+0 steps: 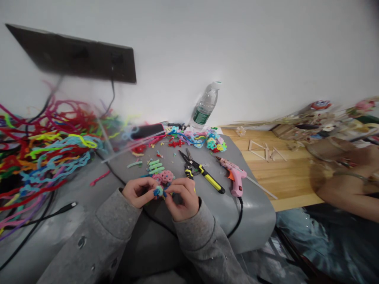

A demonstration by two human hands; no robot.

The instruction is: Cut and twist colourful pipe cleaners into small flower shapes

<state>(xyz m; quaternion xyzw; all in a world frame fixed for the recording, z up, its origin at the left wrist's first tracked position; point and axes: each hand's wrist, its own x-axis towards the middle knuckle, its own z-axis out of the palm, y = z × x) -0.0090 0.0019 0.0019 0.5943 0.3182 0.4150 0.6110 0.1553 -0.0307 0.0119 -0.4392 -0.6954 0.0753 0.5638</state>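
Note:
Between my two hands is a small blue and mint pipe-cleaner piece. My left hand pinches its left side, and my right hand pinches the right side. Just behind my fingertips lie a pink pipe-cleaner piece and a green coiled one. Wire pliers with black and yellow handles rest beyond my right hand, jaws apart. To their right a pink glue gun lies with a glue stick out of its back.
Loose pipe cleaners heap on the left. A water bottle stands by the wall near finished colourful pieces. Black cables cross the grey table cover. At right, another person's arm rests near a wooden table with thin sticks.

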